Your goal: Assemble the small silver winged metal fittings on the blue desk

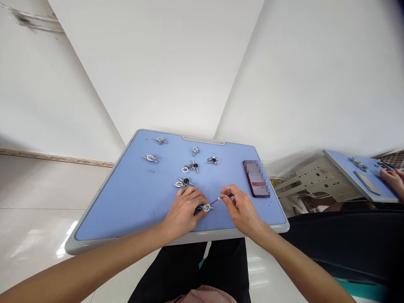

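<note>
Near the front edge of the blue desk [126, 198], my left hand [186, 208] pinches a small silver metal fitting [206, 208] against the desktop. My right hand [241, 210] is closed around the clear handle of a small screwdriver [217, 199]. Its thin shaft slants down to the left, with the tip at the fitting; whether it sits in a screw is too small to tell. Just beyond my left hand lies another metal fitting with a round black part [186, 181]. Part of the held fitting is hidden by my fingers.
Several similar metal fittings [151, 158] lie across the desk's far half, with tiny loose bits among them. A phone [257, 179] rests at the right side. On the right, another person's hand [393, 179] is at a second desk [341, 162] holding small metal parts.
</note>
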The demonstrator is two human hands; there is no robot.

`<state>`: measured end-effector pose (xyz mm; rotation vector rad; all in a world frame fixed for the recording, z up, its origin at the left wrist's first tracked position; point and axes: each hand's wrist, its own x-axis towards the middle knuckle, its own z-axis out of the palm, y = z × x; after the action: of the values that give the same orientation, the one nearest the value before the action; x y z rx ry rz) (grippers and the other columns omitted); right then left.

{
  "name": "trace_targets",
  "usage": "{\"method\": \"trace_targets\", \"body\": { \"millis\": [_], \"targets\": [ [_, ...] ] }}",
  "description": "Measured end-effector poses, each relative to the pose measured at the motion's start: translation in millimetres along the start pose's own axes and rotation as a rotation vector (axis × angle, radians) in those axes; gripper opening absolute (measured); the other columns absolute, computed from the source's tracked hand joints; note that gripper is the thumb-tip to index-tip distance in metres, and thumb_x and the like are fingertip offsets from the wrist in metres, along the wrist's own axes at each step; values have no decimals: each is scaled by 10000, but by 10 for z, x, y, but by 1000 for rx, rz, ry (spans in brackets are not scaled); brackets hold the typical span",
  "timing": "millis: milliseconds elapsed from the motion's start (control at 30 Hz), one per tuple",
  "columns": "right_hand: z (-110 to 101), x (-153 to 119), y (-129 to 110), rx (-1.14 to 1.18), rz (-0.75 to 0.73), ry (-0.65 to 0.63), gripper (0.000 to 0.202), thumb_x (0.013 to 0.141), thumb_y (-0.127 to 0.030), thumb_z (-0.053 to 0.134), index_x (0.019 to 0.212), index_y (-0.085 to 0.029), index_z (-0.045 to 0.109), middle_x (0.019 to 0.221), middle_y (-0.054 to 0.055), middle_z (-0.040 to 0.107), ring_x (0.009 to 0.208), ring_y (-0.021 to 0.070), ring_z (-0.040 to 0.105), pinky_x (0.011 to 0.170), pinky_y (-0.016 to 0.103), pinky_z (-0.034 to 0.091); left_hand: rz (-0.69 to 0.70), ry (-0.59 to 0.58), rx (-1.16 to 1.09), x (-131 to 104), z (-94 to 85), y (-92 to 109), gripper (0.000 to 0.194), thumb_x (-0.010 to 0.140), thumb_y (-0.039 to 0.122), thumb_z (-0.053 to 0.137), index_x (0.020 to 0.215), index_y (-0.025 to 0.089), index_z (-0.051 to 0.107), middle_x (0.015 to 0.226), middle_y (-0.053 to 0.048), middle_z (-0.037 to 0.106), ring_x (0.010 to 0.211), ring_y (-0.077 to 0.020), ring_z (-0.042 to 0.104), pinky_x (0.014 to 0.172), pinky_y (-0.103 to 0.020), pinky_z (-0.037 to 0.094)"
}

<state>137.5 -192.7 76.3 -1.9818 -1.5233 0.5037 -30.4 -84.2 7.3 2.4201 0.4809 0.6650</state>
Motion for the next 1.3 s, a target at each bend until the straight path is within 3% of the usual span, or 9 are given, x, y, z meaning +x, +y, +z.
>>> {"method": "trace_targets", "body": {
  "millis": [200,400,567,667,800,933,1133,1200,1300],
  "targets": [
    [-24,12,-36,-129,-27,-39,103,966,-243,419,998,-209,510,835,36,676,679,168,598,621,280,384,-5,3,-12,-10,8,-9,123,809,153,704,903,220,662,967,9,709,971,-223,564,890,-422,392],
    [-131,87,-228,-322,-21,-244,127,975,-198,398,1055,-200,497,620,-40,573,489,136,446,534,261,232,-4,-12,-16,-10,2,-7,140,805,148,706,916,226,668,989,10,712,988,-229,557,918,-440,385],
    [-93,181,-337,-395,-90,-266,170,1026,-281,374,995,-190,514,786,22,635,644,158,545,560,266,283,-15,-17,-17,1,5,-10,149,806,159,697,935,231,682,991,-9,711,987,-240,553,889,-441,402],
    [-116,217,-319,-484,-167,-289,139,959,-99,430,995,-177,539,935,63,638,803,175,583,603,266,343,-10,-11,-18,-2,8,-15,131,804,160,693,915,229,681,1009,-12,714,998,-241,557,902,-445,402],
    [-192,216,-235,-537,-345,-370,448,789,94,438,1124,-179,557,1108,96,597,928,183,582,618,259,406,-6,-10,-16,-9,9,-17,106,826,167,666,908,231,682,998,-14,716,997,-239,556,898,-437,405],
    [-113,174,-166,-486,-425,-279,446,924,-101,470,1348,-234,440,1081,95,624,936,217,591,575,274,434,-1,-15,-13,-5,2,-8,121,829,176,656,931,233,687,1020,-23,711,993,-244,558,894,-438,413],
    [98,170,-84,-295,-283,-83,570,972,-148,396,1496,-190,175,965,83,681,768,202,624,567,293,425,2,-7,-3,-2,3,-10,94,845,188,643,911,233,692,1008,-23,719,988,-241,567,912,-447,412],
    [80,164,-92,-142,-215,-99,565,956,-142,424,1472,-179,197,978,65,691,736,178,627,627,306,454,1,-10,-6,-3,9,-15,93,842,181,650,908,232,691,1015,-18,721,995,-239,566,913,-441,409],
    [15,144,-113,100,-50,-122,423,920,-161,501,1325,-189,383,946,31,717,723,149,626,678,304,476,-6,-13,3,-6,19,-24,101,838,180,658,916,236,690,1024,-13,720,1005,-240,564,912,-435,405]
  ]
}}
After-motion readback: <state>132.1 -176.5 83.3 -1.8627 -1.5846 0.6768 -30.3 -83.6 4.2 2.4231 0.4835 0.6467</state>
